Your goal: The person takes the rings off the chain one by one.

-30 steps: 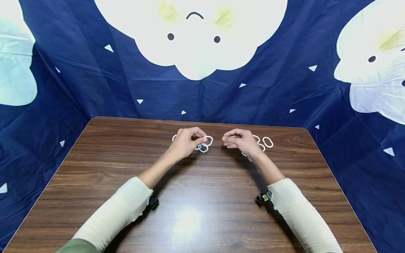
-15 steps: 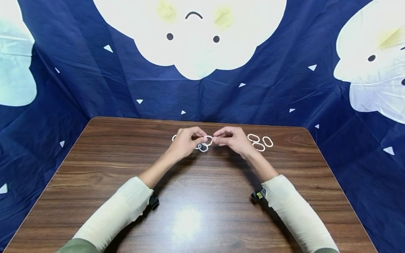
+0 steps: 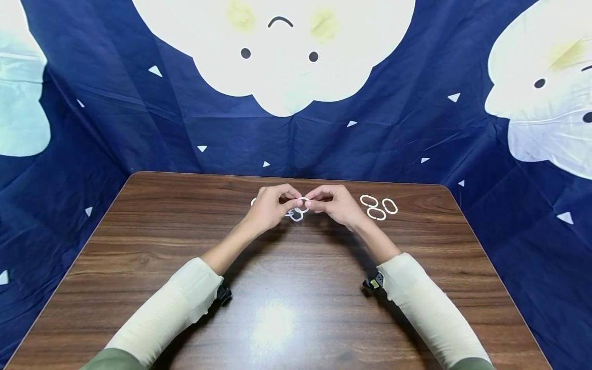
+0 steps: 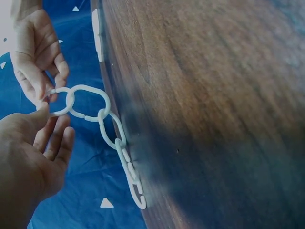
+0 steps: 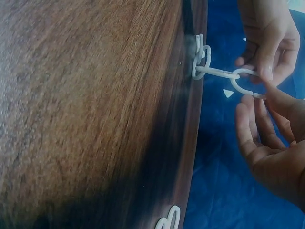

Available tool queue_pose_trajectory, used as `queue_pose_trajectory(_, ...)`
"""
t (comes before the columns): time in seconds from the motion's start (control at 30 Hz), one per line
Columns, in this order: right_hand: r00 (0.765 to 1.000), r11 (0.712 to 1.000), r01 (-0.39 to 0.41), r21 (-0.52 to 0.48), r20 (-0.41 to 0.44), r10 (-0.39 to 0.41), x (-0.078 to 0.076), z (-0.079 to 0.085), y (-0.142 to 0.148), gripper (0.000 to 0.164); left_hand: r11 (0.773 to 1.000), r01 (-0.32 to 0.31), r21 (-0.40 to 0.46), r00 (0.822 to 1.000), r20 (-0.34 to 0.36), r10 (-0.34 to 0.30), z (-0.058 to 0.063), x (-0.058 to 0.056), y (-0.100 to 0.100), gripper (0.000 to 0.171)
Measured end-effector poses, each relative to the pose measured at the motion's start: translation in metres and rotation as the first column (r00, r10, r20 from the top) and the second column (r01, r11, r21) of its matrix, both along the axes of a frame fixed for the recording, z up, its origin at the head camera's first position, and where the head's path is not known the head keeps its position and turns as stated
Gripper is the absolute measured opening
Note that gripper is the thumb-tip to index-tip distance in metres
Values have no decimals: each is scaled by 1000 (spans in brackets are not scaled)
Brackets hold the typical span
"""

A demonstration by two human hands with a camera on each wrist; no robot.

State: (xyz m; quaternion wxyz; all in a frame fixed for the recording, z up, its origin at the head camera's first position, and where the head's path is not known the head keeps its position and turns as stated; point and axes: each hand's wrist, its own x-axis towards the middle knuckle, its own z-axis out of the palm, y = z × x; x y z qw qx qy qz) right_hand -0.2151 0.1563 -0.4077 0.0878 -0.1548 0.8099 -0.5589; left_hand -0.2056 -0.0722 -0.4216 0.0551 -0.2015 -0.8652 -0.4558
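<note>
In the head view my left hand (image 3: 273,209) and right hand (image 3: 338,205) meet fingertip to fingertip near the table's far edge. Between them is a white plastic oval link (image 4: 63,89), the end one of a chain (image 4: 107,99) of several such links. My left thumb and fingers pinch one side of this end link. The right thumb and fingers pinch it from the other side; fingertips cover part of the oval. From the held link, the chain sags down to the tabletop, where its far end lies partly hidden behind my left hand in the head view.
Three loose white links (image 3: 368,196) lie close together on the brown wood-grain table (image 3: 296,267), to the right of my right hand. A dark blue cloth (image 3: 231,139) with white clouds hangs behind the table and along its sides.
My right hand has moved left from near the loose links to the end link and now pinches it. The left hand has kept its grip in about the same place.
</note>
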Motion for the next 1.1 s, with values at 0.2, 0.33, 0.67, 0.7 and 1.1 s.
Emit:
queue_pose_trajectory(0.2,1000,1000,2,-9,-10,-2,2,3,-1,18,1000,0,12,1000,-1,0,0,1,-1,11)
queue_pose_trajectory(0.33,1000,1000,4,-21,-12,-4,1,3,-1,18,999,11,31,1000,-10,-10,0,0,-1,12)
queue_pose_trajectory(0.67,999,998,29,-61,17,-28,-2,4,-1,25,999,-13,32,1000,11,13,-1,2,-7,13)
queue_pose_trajectory(0.7,999,997,34,-63,17,-33,-3,5,-1,26,999,-19,31,1000,16,19,-1,3,-8,13)
queue_pose_trajectory(1.1,997,994,74,-78,31,-71,-3,9,0,30,1000,-17,-4,998,60,17,-7,5,-12,17)
